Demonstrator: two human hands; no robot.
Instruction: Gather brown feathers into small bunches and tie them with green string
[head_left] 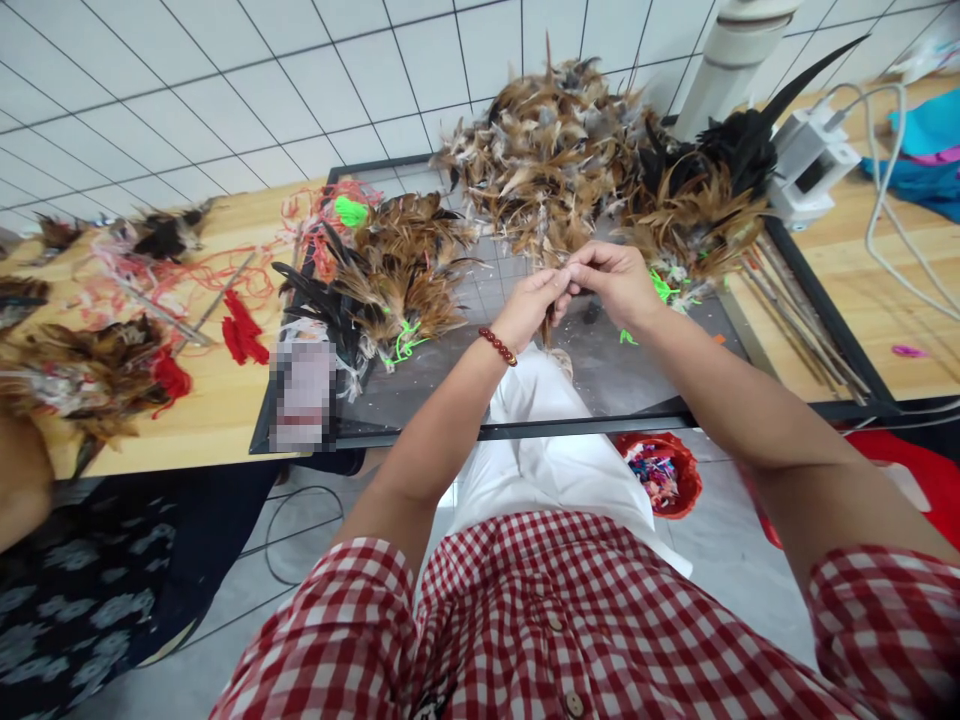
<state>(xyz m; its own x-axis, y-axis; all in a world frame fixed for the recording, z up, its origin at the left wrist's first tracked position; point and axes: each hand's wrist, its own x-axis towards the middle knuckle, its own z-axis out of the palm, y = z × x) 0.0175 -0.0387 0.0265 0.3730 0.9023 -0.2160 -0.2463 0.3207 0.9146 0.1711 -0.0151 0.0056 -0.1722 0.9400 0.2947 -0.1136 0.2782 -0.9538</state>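
Note:
Over the glass-topped table, my left hand (pixel 534 302), with a beaded bracelet on the wrist, meets my right hand (pixel 615 282). The fingers of both are pinched together, fingertips touching. Brown feathers (pixel 551 328) poke out below my left fingers; what the right fingertips pinch is too small to make out. Just beyond my hands rises a large heap of brown feathers (pixel 555 150). Left of them lies a bundle of brown and black feathers (pixel 409 260) with a bright green tie (pixel 405 342). Another feather bundle (pixel 694 220) with green strands lies on the right.
Thin sticks (pixel 806 310) lie at right, near a white power adapter (pixel 814 160) with cables. A pixelated item (pixel 304 395) rests at the left front corner. Red strings (pixel 244 328) and more feathers (pixel 97 365) lie farther left, beside another person's arm (pixel 22 470). A red basket (pixel 682 480) stands below.

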